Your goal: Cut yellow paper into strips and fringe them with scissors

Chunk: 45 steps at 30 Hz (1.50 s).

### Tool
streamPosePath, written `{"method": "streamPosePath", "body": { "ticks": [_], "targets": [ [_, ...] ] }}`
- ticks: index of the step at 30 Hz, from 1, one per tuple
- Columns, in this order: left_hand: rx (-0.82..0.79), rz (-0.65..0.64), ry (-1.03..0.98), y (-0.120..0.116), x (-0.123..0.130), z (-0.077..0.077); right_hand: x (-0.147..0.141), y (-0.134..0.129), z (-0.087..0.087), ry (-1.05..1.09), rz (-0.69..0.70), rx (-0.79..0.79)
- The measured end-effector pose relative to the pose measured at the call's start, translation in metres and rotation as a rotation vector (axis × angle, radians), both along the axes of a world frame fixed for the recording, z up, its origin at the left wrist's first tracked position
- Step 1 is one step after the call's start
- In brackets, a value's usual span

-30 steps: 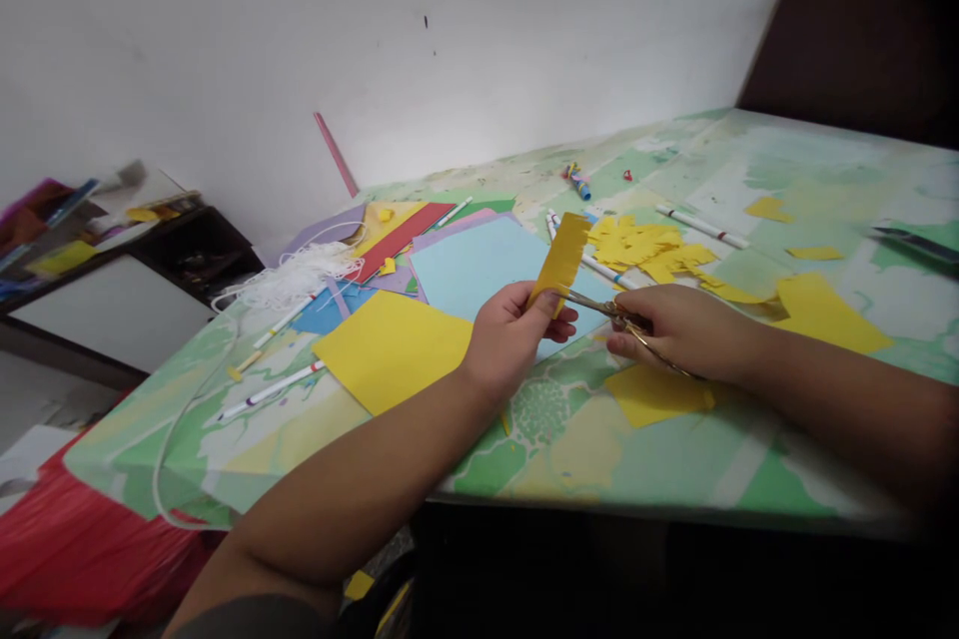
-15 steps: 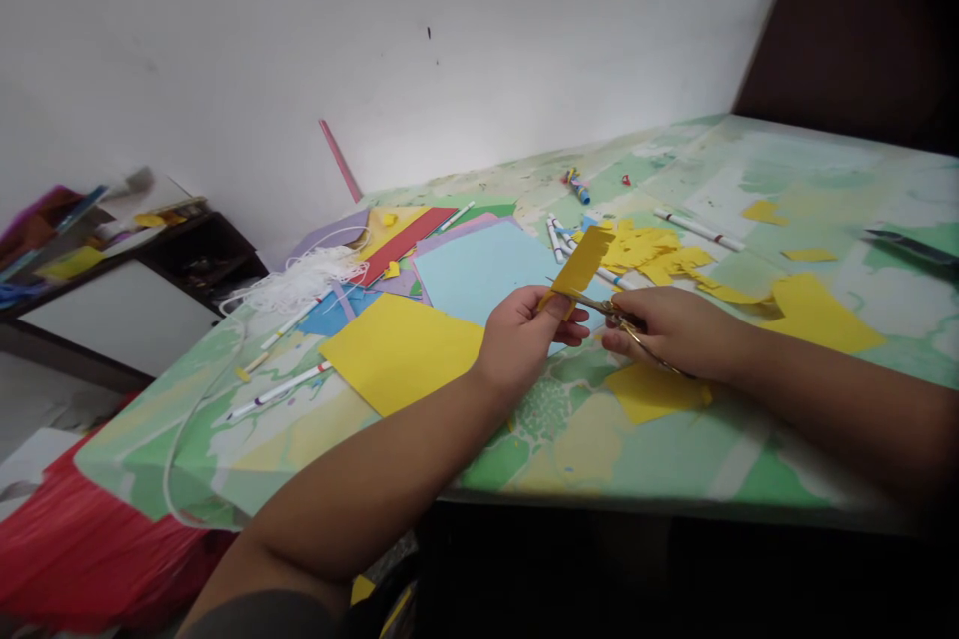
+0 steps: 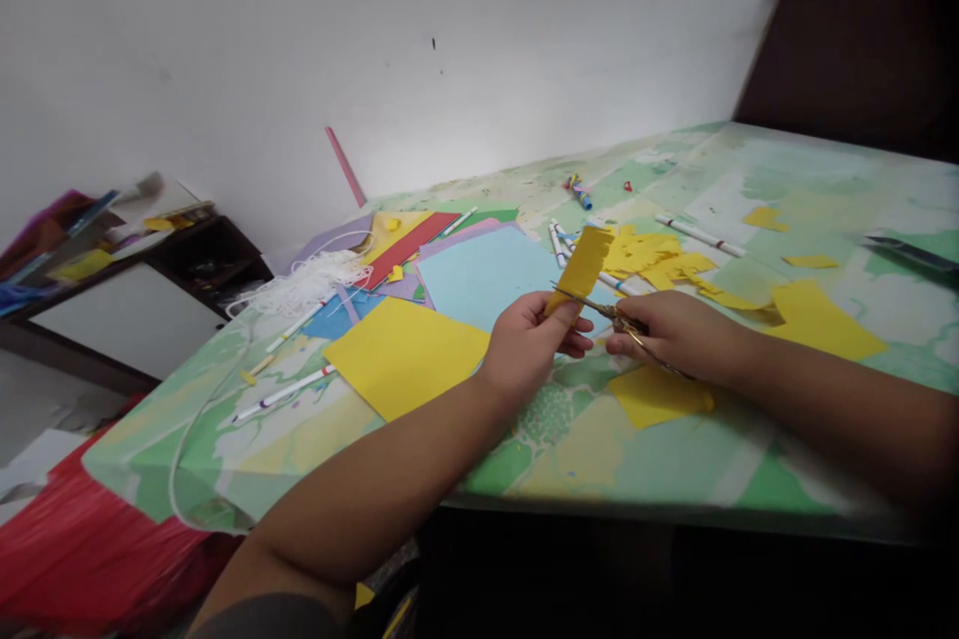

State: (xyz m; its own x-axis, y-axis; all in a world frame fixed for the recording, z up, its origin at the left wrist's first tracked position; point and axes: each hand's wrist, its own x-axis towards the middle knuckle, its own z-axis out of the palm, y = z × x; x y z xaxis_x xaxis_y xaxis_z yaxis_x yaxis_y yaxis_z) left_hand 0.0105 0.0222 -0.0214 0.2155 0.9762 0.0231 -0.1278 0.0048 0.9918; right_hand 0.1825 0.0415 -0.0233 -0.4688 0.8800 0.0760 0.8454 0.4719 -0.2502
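Observation:
My left hand (image 3: 530, 339) pinches the lower end of a yellow paper strip (image 3: 586, 265), which stands up with small cuts along its right edge. My right hand (image 3: 674, 331) is closed on the handles of gold-coloured scissors (image 3: 636, 327). The scissor blades lie across the strip just above my left thumb. Behind the strip is a pile of fringed yellow paper (image 3: 651, 258). Below my right hand lies a yellow paper piece (image 3: 659, 396); left of my left hand is a larger yellow sheet (image 3: 409, 354).
On the patterned table (image 3: 584, 464) are a light blue sheet (image 3: 486, 270), white string (image 3: 315, 282), markers (image 3: 285, 393), a dark blade-like object (image 3: 910, 255) and a yellow piece (image 3: 828, 319). A cabinet (image 3: 135, 319) and red plastic (image 3: 97, 539) are at the left.
The view has shifted slightly, so the table items appear a little lower and further right. The scissor blades now lie flatter across the strip. Both hands keep their holds.

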Motion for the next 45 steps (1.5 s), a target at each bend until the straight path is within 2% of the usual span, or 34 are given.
{"method": "streamPosePath", "body": {
  "ticks": [5, 12, 23, 31, 45],
  "targets": [
    [-0.029, 0.008, 0.002, 0.0001, -0.0005, 0.001, 0.0011, 0.0008, 0.0007, -0.015, -0.026, 0.001],
    [-0.031, 0.014, 0.011, 0.0014, -0.0015, 0.0001, 0.0038, 0.0012, 0.0002, -0.002, 0.031, -0.001],
    [-0.006, 0.046, 0.002, 0.0006, -0.001, 0.0004, 0.0029, 0.0003, 0.0002, -0.013, 0.03, -0.03],
    [0.007, 0.01, 0.033, -0.0003, -0.0005, 0.0011, 0.003, 0.0019, -0.0017, 0.006, 0.048, -0.017],
    [-0.022, -0.021, 0.005, 0.0003, -0.0029, 0.001, 0.0037, 0.0033, -0.0009, -0.006, -0.006, -0.008]
  ]
}}
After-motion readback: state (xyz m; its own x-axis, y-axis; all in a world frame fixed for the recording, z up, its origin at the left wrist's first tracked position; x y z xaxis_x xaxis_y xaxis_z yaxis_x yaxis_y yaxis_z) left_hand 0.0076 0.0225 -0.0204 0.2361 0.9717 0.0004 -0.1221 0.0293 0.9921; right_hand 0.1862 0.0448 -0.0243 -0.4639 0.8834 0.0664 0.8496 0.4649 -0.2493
